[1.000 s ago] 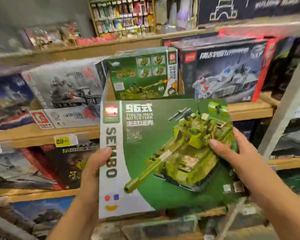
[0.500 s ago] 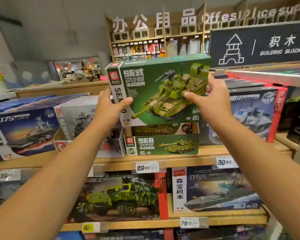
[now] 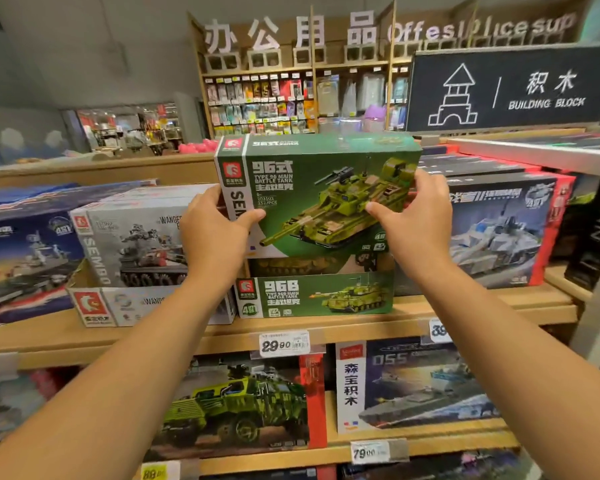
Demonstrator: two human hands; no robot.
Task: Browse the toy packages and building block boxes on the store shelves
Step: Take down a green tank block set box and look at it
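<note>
I hold a green building block box (image 3: 312,188) printed with a green battle tank, upright at arm's length over the top shelf. My left hand (image 3: 215,233) grips its left end, thumb across the front. My right hand (image 3: 413,220) grips its right end the same way. Directly below the box sits a green display carton (image 3: 314,294) with a smaller tank picture; whether the box touches it I cannot tell. The backs of both hands hide the box's lower corners.
A grey tank box (image 3: 132,244) stands left of the carton, a white tank box (image 3: 499,230) with red sides to the right. The wooden shelf (image 3: 361,323) carries price tags. Below are a green truck box (image 3: 236,407) and a ship box (image 3: 413,386). A dark "BUILDING BLOCK" sign (image 3: 510,88) hangs above right.
I have lifted the green tank box from near my chest up and away to the top shelf, arms now stretched out. In the last half second it sank slightly toward the carton.
</note>
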